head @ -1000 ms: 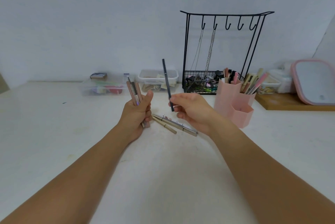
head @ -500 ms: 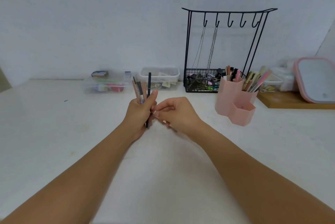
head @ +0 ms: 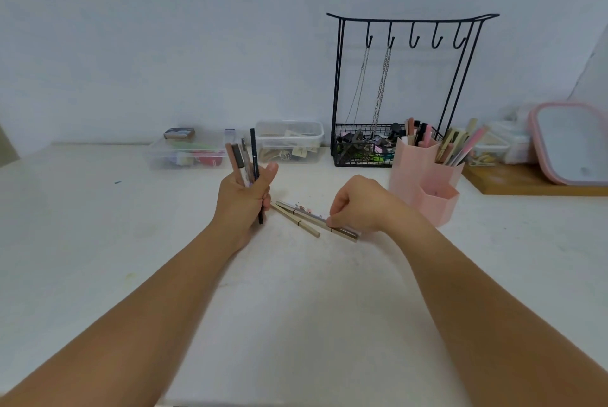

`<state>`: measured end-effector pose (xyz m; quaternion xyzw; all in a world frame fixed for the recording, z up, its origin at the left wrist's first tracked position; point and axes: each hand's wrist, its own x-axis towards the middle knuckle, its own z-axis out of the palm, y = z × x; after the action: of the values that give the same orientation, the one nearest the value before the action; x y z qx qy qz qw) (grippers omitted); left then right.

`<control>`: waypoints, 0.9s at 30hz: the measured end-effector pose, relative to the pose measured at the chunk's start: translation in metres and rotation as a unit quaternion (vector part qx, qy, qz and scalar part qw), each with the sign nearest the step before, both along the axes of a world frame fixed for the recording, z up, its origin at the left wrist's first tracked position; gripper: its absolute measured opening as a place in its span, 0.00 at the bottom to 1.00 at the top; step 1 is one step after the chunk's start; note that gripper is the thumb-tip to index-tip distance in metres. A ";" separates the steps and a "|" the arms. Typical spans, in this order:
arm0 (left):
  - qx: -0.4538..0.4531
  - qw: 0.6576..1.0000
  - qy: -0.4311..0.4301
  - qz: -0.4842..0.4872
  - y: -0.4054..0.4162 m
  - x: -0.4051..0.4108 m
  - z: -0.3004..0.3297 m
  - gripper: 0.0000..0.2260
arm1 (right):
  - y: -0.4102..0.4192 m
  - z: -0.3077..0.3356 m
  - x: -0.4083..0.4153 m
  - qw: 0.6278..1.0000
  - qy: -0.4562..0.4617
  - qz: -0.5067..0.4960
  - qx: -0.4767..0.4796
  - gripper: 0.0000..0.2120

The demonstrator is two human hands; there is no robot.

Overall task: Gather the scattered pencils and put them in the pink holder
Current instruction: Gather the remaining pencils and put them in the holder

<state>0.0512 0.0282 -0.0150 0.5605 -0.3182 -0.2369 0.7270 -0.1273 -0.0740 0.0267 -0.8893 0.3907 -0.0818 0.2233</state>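
left hand (head: 245,201) grip clamps slim pencils (head: 246,159) upright | right hand (head: 357,206) grip pinches flat-lying pencil (head: 317,217)

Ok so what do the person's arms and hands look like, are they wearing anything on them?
Both forearms are bare up to the frame edge: no sleeves show. The left hand and right hand wear no gloves, and no watch, bracelet or ring is visible. Any nail polish on the fingers is too small to tell.
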 end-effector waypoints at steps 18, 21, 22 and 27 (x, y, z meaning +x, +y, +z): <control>0.028 0.998 0.051 -0.035 0.001 -0.004 0.005 0.17 | -0.003 0.004 -0.001 0.952 -0.246 -0.018 0.182 0.05; 0.024 0.998 0.034 -0.052 0.003 -0.006 0.005 0.16 | 0.009 0.003 0.009 0.899 -0.362 -0.001 0.248 0.06; 0.020 0.997 0.035 -0.059 0.004 -0.007 0.005 0.16 | 0.015 0.001 0.014 0.892 -0.378 0.002 0.248 0.05; -0.002 0.995 0.047 -0.088 0.004 -0.010 0.006 0.19 | 0.040 -0.014 0.033 0.886 -0.400 0.027 0.234 0.04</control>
<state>0.0409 0.0326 -0.0087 0.5172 -0.3322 -0.3256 0.7184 -0.0946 -0.0335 0.0131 -0.7130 0.2519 -0.3306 0.5647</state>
